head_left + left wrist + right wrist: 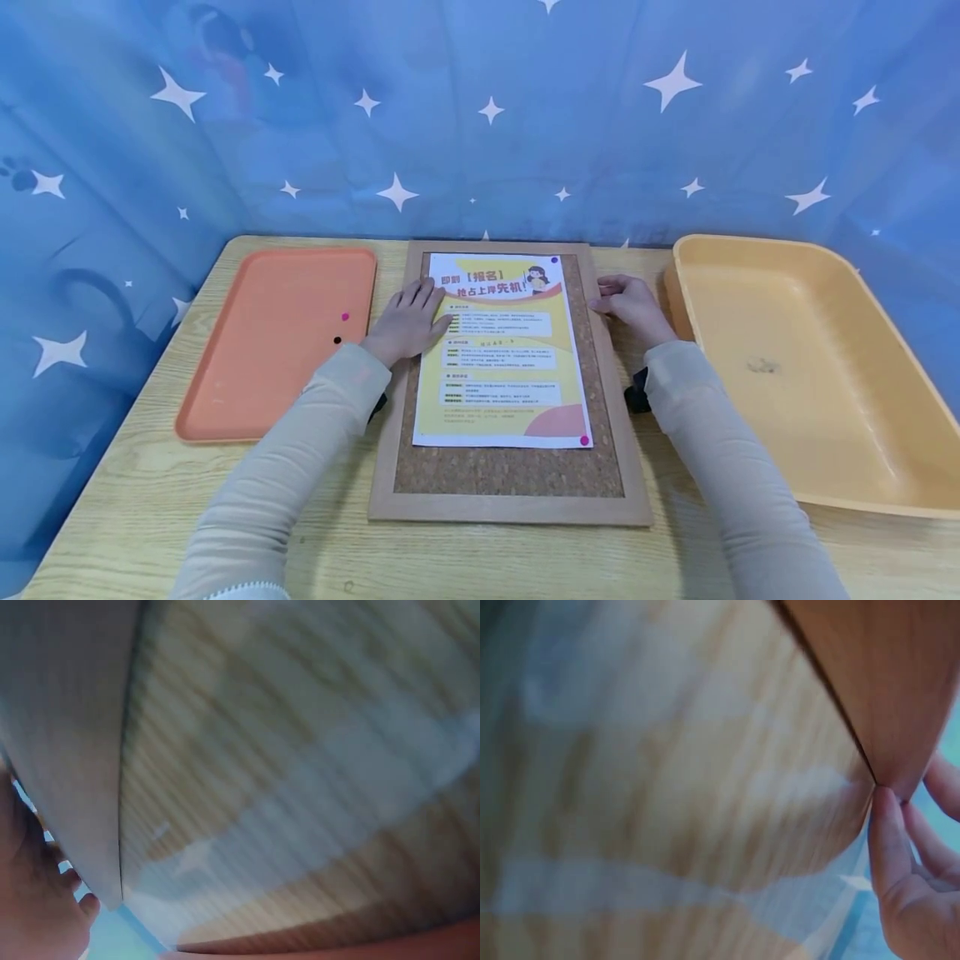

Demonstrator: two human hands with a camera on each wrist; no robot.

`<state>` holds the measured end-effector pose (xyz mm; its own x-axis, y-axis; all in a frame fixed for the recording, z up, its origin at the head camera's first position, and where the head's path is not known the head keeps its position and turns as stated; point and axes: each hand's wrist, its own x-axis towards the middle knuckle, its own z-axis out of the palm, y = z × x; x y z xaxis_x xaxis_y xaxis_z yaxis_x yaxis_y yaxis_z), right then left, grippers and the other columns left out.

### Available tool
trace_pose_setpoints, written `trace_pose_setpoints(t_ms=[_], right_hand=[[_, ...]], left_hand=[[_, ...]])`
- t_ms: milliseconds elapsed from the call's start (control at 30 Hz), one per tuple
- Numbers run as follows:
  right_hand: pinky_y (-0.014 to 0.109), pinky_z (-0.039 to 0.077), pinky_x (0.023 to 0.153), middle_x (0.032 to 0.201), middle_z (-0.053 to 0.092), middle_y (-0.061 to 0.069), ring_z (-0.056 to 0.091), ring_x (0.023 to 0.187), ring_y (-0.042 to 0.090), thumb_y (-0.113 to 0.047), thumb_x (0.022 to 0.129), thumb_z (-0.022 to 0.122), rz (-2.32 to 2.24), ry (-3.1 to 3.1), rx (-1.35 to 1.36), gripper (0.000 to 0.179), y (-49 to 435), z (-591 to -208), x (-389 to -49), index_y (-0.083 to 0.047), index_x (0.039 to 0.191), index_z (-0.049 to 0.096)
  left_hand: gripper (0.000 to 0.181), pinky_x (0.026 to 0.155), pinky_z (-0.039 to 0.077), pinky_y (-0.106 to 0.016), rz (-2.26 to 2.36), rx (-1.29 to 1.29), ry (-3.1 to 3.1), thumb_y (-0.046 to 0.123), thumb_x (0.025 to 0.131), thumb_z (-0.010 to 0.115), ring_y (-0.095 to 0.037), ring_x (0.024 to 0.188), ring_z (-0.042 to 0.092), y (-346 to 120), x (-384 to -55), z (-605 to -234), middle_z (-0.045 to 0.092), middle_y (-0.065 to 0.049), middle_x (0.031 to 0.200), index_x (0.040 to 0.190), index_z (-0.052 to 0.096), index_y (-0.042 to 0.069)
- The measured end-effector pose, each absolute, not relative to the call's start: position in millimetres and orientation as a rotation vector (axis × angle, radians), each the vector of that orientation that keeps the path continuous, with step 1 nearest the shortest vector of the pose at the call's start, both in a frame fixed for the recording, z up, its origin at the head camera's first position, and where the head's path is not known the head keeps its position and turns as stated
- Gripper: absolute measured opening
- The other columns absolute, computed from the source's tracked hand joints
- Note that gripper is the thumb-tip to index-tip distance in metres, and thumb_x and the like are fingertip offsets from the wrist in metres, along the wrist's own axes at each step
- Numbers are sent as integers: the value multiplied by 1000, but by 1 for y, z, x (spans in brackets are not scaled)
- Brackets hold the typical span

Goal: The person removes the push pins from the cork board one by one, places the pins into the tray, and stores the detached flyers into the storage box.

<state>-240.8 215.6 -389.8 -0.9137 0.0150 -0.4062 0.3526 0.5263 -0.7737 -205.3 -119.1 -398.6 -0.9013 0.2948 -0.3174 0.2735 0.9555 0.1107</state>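
A wood-framed corkboard (510, 472) lies in the middle of the table, bearing a printed yellow-and-white poster (498, 417). A purple pushpin (554, 260) marks the poster's upper right corner, a pink pushpin (584, 441) its lower right. My left hand (408, 323) rests with spread fingers across the board's left frame and the poster's left edge. At the right frame, my right hand (630, 307) pinches the edge, its thumb and bent fingertips on the wood. In the right wrist view, fingertips (886, 806) meet the frame's side close to the tabletop.
Left of the board lies an orange tray (288, 375) with a pink pushpin (345, 317) and a black pushpin (337, 340) on it. To the right stands a deep yellow basin (825, 417). A blue star-patterned curtain (480, 150) hangs behind the wood-grain table (345, 550).
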Motion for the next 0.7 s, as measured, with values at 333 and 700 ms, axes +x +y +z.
trace_pose_setpoints(t_ms=[333,700], right_hand=[[49,41,107,140,43,27,47,120,36,-20,96,54,-1157,2505,178,58,214,-378,-249,2,145,32],[42,51,95,132,53,20,53,117,32,-15,98,50,-1181,2715,113,41,195,-368,-269,-2,137,48]], left_hand=[[66,123,0,-46,121,406,2727,51,102,13,-25,150,-10,-122,-205,-404,-11,-7,162,154,-5,15],[66,123,-1,-45,96,405,2716,52,102,12,-24,150,-12,-120,-206,-403,-13,-5,162,153,-8,16]])
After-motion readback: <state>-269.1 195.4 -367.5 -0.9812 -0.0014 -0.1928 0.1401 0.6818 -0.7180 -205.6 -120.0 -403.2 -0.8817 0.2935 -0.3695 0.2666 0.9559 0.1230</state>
